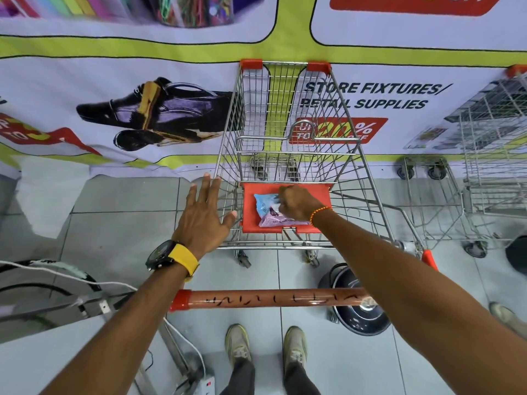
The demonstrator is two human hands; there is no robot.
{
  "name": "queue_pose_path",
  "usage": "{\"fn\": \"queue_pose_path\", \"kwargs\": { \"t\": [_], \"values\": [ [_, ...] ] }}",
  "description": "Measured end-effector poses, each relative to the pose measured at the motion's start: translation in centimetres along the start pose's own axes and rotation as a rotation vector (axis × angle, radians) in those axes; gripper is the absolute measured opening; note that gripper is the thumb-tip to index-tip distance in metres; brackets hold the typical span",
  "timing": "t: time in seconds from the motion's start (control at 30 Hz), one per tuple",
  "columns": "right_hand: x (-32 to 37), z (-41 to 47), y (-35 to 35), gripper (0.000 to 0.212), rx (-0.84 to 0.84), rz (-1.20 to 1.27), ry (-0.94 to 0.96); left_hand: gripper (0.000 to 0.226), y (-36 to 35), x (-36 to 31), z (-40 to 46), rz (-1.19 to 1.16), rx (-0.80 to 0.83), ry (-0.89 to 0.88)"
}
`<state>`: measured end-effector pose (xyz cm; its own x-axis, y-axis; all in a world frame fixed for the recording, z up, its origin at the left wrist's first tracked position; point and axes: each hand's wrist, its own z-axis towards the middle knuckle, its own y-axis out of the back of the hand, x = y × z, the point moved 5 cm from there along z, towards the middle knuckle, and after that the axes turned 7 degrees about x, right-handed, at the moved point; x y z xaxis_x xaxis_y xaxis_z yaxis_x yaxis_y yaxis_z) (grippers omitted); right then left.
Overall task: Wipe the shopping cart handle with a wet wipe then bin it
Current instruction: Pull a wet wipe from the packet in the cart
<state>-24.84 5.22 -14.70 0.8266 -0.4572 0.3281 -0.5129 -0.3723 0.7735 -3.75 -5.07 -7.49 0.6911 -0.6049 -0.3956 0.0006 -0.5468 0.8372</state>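
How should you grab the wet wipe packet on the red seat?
The blue and pink soft wet wipe packet lies flat on the red plastic cart seat. Probably best: come from above, pinch across its narrow sides near the left end, clear of the right hand at its opening.

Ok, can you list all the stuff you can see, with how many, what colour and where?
cart: one, silver wire with orange corners, middle, against the banner
seat flap: one, orange, in the cart
wipes pack: one, blue and pink, on the seat flap
handle: one, orange with black scribbles, near end of the cart
second cart: one, silver, right
banner: one, white and lime green, along the back
round dark thing: one, black, floor under the handle, can't tell what it is
power strip: one, white, floor at bottom
shoes: two, beige, bottom
watch: one, black with yellow strap, left wrist
left hand: open, beside the cart
right hand: on the wipes pack
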Motion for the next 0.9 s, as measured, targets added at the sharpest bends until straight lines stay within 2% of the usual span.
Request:
{"fn": "queue_pose_path", "kwargs": {
  "t": [0.2, 0.33, 0.53, 0.73, 0.9],
  "values": [
    [0.6, -0.3, -0.3, 0.021, -0.033, -0.091, 0.028, 0.087, -0.1, -0.2, -0.2, 0.001, 0.012, -0.005],
    [0.3, -0.5, -0.3, 0.017, -0.061, -0.034, 0.042, 0.087, -0.3, -0.3, -0.3, -0.006, 0.025, -0.01],
    [-0.7, -1.0, -0.4, 0.023, -0.013, 0.033, 0.026, 0.087, -0.5, -0.6, -0.6, -0.024, 0.018, -0.015],
    [-1.0, -1.3, 0.0, 0.027, -0.049, 0.117, 0.013, 0.089, -0.7, -0.8, -0.7, -0.027, 0.024, -0.009],
    [-0.2, -1.5, 0.0, 0.015, -0.051, 0.092, 0.048, 0.09, -0.9, -0.8, -0.7, -0.01, 0.029, -0.015]
  ]
}}
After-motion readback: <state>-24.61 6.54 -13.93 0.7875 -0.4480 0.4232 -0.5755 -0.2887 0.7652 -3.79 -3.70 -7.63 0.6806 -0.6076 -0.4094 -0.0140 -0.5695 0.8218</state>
